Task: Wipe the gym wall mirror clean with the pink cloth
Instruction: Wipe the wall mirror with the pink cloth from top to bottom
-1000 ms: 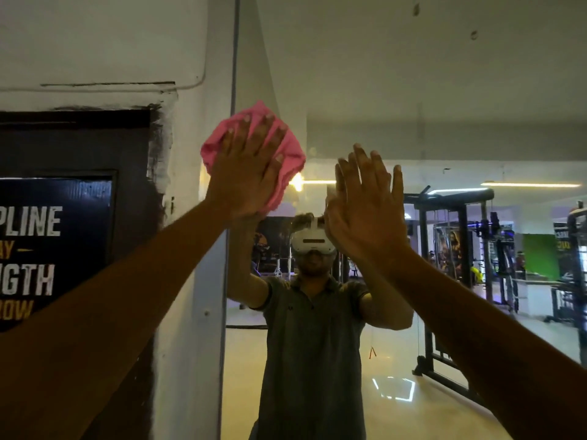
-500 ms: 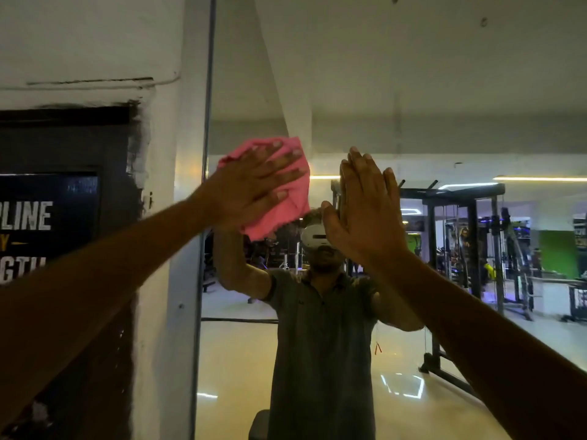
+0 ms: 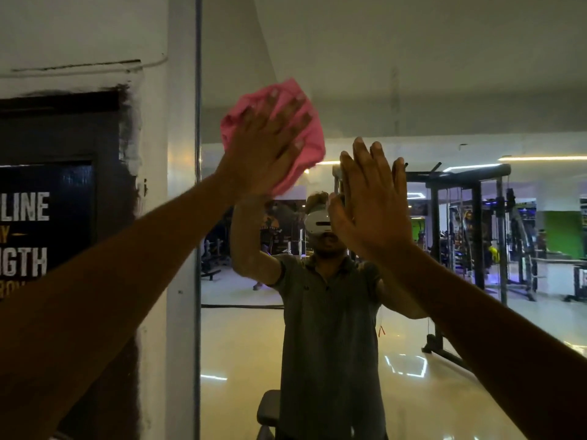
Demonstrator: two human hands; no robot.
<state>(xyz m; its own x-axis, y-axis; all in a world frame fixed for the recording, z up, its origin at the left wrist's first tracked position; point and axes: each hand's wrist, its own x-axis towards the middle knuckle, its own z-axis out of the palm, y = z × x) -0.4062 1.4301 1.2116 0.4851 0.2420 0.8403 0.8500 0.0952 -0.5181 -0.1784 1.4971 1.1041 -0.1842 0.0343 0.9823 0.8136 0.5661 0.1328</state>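
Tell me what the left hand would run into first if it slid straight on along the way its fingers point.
The left hand, flat on the pink cloth, points up and slightly right along the mirror. Only bare glass reflecting the ceiling lies that way, so the path looks free as far as the picture shows.

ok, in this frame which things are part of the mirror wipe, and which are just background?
Job:
- pink cloth, pressed flat on the glass
- mirror
- left hand, fingers spread over the cloth
- right hand, flat against the mirror

Background:
- poster on the wall, left of the mirror
- white pillar
- gym rack, seen only as a reflection
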